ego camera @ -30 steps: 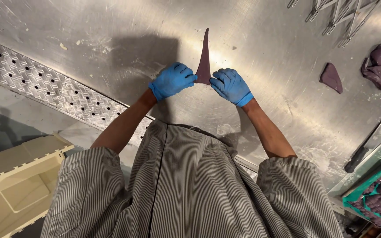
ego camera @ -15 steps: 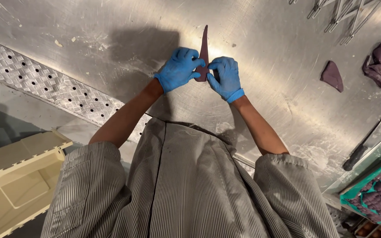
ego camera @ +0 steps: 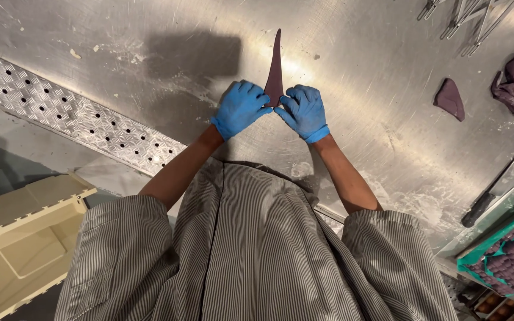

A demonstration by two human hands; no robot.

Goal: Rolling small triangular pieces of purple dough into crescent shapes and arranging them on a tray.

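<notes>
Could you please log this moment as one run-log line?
left hand: on dough triangle base | right hand: on base | steel table: dough piece at right

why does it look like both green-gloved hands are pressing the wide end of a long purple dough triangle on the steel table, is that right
Not quite: the gloves are blue, not green. The head view shows the left hand and right hand pressing the wide end of the long purple dough triangle on the steel table.
</notes>
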